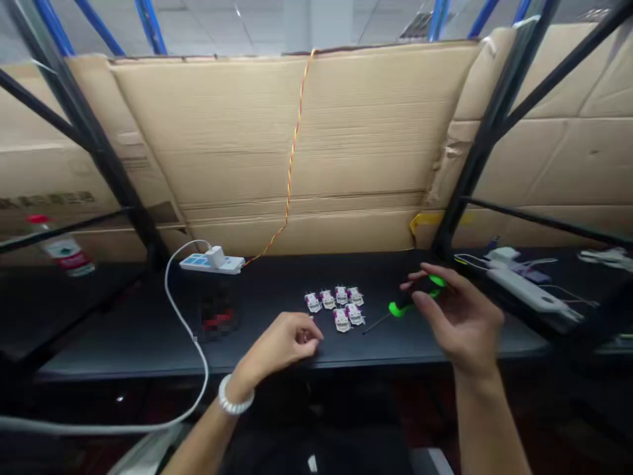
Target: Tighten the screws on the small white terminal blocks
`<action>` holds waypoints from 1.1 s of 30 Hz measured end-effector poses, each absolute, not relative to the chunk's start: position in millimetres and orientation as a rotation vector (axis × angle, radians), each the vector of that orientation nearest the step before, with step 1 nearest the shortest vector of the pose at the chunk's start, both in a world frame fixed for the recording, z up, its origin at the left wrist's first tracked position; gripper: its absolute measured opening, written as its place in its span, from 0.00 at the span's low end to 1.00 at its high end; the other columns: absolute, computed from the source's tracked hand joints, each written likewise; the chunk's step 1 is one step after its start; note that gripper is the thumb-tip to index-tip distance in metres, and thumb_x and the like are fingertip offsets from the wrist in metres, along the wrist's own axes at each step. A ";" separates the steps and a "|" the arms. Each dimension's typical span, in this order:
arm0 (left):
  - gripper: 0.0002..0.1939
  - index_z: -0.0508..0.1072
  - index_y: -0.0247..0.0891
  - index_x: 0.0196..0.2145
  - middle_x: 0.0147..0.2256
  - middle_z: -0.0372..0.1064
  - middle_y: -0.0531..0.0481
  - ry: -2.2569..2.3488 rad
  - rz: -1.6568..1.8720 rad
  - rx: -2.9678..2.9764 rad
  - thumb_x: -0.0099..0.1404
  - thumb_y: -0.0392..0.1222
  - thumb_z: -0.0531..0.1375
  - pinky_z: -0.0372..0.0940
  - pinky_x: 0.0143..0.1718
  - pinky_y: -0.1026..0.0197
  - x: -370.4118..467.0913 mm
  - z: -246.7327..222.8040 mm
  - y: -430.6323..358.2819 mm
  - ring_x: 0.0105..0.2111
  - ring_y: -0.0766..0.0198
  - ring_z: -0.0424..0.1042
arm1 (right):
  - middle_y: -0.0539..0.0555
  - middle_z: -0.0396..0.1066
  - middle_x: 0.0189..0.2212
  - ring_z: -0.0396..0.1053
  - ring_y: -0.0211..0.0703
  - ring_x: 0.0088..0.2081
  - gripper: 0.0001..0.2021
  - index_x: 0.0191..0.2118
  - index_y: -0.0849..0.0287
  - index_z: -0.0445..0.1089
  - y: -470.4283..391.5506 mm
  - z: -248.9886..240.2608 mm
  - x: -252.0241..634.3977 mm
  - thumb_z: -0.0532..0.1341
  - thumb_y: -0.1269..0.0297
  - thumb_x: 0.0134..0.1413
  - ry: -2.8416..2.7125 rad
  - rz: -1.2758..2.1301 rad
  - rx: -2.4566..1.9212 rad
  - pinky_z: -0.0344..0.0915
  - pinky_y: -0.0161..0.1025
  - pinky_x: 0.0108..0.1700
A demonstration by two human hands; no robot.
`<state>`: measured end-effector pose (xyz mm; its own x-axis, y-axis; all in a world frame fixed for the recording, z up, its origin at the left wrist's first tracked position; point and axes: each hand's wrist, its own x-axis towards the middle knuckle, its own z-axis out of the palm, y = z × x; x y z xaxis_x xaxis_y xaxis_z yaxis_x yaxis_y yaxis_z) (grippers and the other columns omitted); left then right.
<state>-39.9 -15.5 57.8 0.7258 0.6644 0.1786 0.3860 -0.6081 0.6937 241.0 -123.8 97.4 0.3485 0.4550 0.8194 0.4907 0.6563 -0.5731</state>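
Observation:
A screwdriver (395, 309) with a black and bright green handle is held in my right hand (457, 316), fingers and thumb around the handle. Its thin shaft slants down to the left, with the tip close to several small white and purple plastic parts (341, 320) grouped on the black tabletop. My left hand (287, 340) is over the front edge of the table, left of those parts. Its fingers are curled in toward the thumb, and whatever they may pinch is hidden. A white coiled band (235, 396) circles the left wrist.
A white power strip (212, 262) with a plug and white cable (190, 330) lies at the left rear. Near it is a blurred dark and red object (217, 320). Cardboard (297, 145) backs the table (267, 290), between black metal posts. Another strip (529, 290) sits right; a bottle (64, 251) stands left.

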 end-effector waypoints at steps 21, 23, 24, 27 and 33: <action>0.12 0.80 0.40 0.36 0.44 0.78 0.46 0.632 0.701 2.566 0.76 0.33 0.59 0.69 0.53 0.56 -43.8 27.0 7.9 0.47 0.57 0.75 | 0.54 0.80 0.42 0.81 0.45 0.38 0.18 0.56 0.52 0.78 -123.0 97.5 237.8 0.71 0.69 0.61 -1.291 -0.004 -0.922 0.80 0.44 0.43; 0.12 0.80 0.40 0.37 0.44 0.78 0.46 0.633 0.709 2.594 0.76 0.33 0.58 0.70 0.52 0.56 -44.0 25.8 7.3 0.46 0.56 0.75 | 0.54 0.80 0.42 0.81 0.45 0.38 0.18 0.56 0.52 0.78 -122.4 97.4 237.0 0.71 0.69 0.61 -1.295 -0.002 -0.917 0.80 0.44 0.43; 0.12 0.80 0.40 0.37 0.44 0.78 0.46 0.639 0.715 2.609 0.77 0.33 0.58 0.70 0.52 0.55 -44.0 25.3 7.0 0.46 0.56 0.75 | 0.54 0.80 0.42 0.81 0.45 0.38 0.18 0.56 0.52 0.78 -122.1 97.2 236.8 0.71 0.69 0.61 -1.300 -0.002 -0.913 0.80 0.44 0.43; 0.13 0.80 0.40 0.38 0.44 0.78 0.46 0.646 0.730 2.648 0.77 0.33 0.57 0.71 0.52 0.55 -43.7 22.9 6.5 0.46 0.56 0.75 | 0.54 0.79 0.42 0.81 0.45 0.39 0.18 0.57 0.51 0.78 -121.1 95.8 237.2 0.71 0.69 0.62 -1.310 0.005 -0.909 0.79 0.44 0.44; 0.11 0.80 0.40 0.40 0.45 0.78 0.44 0.657 0.773 2.704 0.77 0.33 0.57 0.72 0.52 0.52 -43.4 18.1 -0.5 0.47 0.55 0.75 | 0.54 0.79 0.43 0.81 0.46 0.40 0.19 0.57 0.50 0.78 -120.5 93.9 236.9 0.71 0.69 0.61 -1.314 0.004 -0.914 0.79 0.45 0.45</action>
<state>-43.4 -0.5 18.1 0.7572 0.4864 0.4360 0.3523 -0.8662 0.3544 236.9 -120.5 93.9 0.3056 0.4856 0.8190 0.4804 0.6640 -0.5730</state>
